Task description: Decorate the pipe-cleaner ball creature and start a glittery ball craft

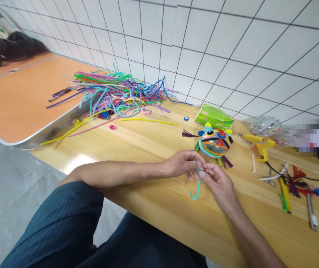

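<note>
A green pipe cleaner (196,191) with a hooked lower end hangs from the fingertips of both hands, above the near part of the table. My left hand (180,163) pinches its upper part. My right hand (215,180) meets it from the right, thumb and fingers closed on the same pipe cleaner. Just beyond my fingers sits a round craft figure (214,143), wrapped in coloured pipe cleaners, with black-and-yellow eyes and dark tassels. The top end of the green pipe cleaner is partly hidden by my fingers.
A heap of pipe cleaners (120,93) lies at the back left by the tiled wall. A green packet (214,117) stands behind the figure. To the right are a yellow glue gun (260,145) with a black cord, scissors (271,178) and a cutter knife (312,212).
</note>
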{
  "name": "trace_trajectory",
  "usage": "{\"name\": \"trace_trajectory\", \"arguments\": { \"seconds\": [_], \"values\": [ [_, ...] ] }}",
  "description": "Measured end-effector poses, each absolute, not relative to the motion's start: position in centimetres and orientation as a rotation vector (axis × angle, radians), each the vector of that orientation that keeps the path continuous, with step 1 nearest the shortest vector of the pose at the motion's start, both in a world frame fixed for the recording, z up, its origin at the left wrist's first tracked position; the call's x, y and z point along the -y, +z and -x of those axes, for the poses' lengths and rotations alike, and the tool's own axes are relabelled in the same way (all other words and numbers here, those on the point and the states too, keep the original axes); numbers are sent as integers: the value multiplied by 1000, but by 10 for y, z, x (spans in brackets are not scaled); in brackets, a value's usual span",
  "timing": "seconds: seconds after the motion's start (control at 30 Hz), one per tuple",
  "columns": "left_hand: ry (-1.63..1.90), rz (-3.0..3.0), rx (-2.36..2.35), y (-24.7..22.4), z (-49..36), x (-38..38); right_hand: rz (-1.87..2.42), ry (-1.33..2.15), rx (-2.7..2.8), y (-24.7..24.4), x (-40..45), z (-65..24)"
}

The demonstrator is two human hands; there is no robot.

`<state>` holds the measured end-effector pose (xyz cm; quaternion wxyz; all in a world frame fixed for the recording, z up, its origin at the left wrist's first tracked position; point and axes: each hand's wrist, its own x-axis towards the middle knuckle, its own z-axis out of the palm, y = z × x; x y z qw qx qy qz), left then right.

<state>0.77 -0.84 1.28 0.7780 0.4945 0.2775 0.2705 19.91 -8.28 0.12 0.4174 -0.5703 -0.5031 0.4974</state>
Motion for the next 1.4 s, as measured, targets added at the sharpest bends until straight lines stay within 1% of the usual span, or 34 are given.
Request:
{"name": "trace_trajectory", "arguments": {
  "seconds": [0.1,0.2,0.33,0.5,0.67,0.73,0.9,1.03,1.1,1.27,1.4],
  "values": [
    [611,-1078,-605,5,-19,10,1420,1302,1210,0,78,-209],
    [624,-1238,-626,0,-21,8,1456,1316,1323,5,79,-218],
    [616,-1795,-589,-7,-15,2,1629,1196,1520,18,80,-226],
    [403,-2358,-469,-15,-6,2,1656,1121,1745,29,73,-234],
    [438,-2437,-500,-12,-1,4,1618,1227,1811,25,67,-240],
    [448,-2420,-535,-10,-1,5,1586,1102,1876,21,69,-239],
    [388,-2499,-629,-8,-6,6,1462,627,2133,6,76,-235],
    [341,-2563,-556,-9,-5,5,1433,370,2243,-1,78,-236],
    [374,-2534,-548,-9,-2,5,1419,291,2263,0,79,-234],
    [537,-2342,-607,-18,2,3,1383,251,2231,8,80,-228],
    [582,-2417,-619,-24,4,3,1417,128,2255,8,79,-227]
  ]
}}
